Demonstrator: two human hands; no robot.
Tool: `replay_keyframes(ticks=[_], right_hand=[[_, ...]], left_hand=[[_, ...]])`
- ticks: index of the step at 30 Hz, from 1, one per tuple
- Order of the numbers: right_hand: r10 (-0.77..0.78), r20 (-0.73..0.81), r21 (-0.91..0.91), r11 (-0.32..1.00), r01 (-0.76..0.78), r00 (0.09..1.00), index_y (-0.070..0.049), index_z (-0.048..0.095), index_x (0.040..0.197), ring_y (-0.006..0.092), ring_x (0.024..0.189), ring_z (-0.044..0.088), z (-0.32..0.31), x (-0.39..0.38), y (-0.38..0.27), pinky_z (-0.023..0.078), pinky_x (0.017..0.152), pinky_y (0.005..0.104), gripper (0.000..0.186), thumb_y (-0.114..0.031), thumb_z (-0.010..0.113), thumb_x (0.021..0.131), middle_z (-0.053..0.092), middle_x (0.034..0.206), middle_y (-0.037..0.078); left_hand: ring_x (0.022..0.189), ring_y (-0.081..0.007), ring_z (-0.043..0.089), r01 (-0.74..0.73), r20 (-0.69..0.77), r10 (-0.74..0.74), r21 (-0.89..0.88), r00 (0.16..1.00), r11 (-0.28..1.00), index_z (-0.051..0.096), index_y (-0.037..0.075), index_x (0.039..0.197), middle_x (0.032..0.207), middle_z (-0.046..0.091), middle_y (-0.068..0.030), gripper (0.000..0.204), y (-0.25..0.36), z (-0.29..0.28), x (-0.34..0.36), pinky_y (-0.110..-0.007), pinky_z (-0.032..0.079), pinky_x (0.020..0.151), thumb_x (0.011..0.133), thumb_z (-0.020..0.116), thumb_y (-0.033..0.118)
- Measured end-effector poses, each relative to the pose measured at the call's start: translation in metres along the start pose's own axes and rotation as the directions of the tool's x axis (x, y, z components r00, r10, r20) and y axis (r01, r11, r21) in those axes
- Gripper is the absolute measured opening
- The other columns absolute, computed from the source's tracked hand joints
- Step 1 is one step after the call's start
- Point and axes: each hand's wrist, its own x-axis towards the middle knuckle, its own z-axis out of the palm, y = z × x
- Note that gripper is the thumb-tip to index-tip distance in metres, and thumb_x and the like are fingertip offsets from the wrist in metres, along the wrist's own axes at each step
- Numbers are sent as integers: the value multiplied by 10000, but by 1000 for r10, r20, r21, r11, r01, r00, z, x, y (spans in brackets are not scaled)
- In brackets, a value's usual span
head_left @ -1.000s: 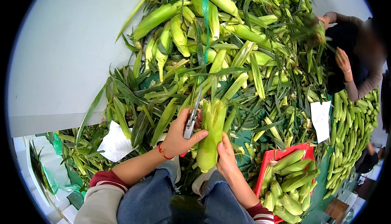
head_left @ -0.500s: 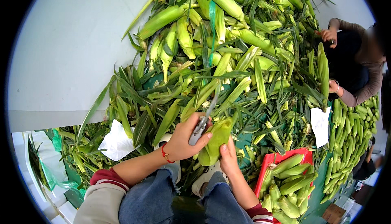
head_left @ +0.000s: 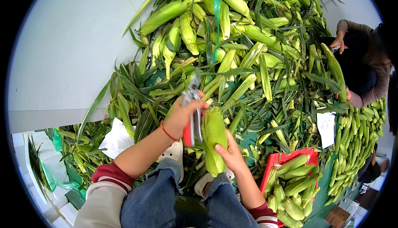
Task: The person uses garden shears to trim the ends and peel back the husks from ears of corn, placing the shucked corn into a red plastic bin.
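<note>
My left hand (head_left: 184,116) is closed around pruning shears (head_left: 193,99) with grey metal blades and a red grip, the blades pointing up and away from me. Beside it, an ear of corn (head_left: 215,141) in a pale green husk stands nearly upright in my right hand (head_left: 230,153). My right thumb lies across the husk and the other fingers are partly hidden behind it. The shears are close to the left side of the ear; whether they touch it I cannot tell.
Ahead rises a large heap of unhusked corn (head_left: 232,4) above loose leaves. A red crate (head_left: 269,161) of trimmed ears stands at my right. Farther right, a co-worker (head_left: 365,58) holds shears and a corn ear, near a long pile of ears (head_left: 356,137). Papers (head_left: 118,143) lie among leaves.
The shears have swung left and up, away from the top of the corn. The ear has turned more upright in my right hand. The co-worker's ear has tilted.
</note>
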Motion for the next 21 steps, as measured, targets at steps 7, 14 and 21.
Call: replay_keyframes(ticks=[7,14,21], right_hand=[[-45,-147,-62,997,36,988,-34,387,1236,177,1093,459,-10,5,-4,353,934,302,574,-204,675,769,497,1173,92],[-136,-94,-399,913,88,986,-23,406,1235,245,1048,544,-16,-7,-10,428,892,348,654,-370,692,761,543,1136,158],[-174,-194,-577,816,31,966,-45,375,1259,337,1054,540,-29,-35,-12,432,895,379,710,-358,708,716,508,1184,204]], left_hand=[[977,-136,517,41,263,-96,207,960,977,393,63,1255,1029,529,-46,556,1,-12,-29,-280,410,877,784,676,153],[830,-104,520,-216,160,152,547,975,809,516,47,1075,935,546,-14,360,-13,30,-13,-252,428,757,756,676,91],[928,-217,593,305,48,-321,-466,946,831,472,-12,1140,1106,554,-155,395,-28,-29,2,-305,504,751,880,518,282]])
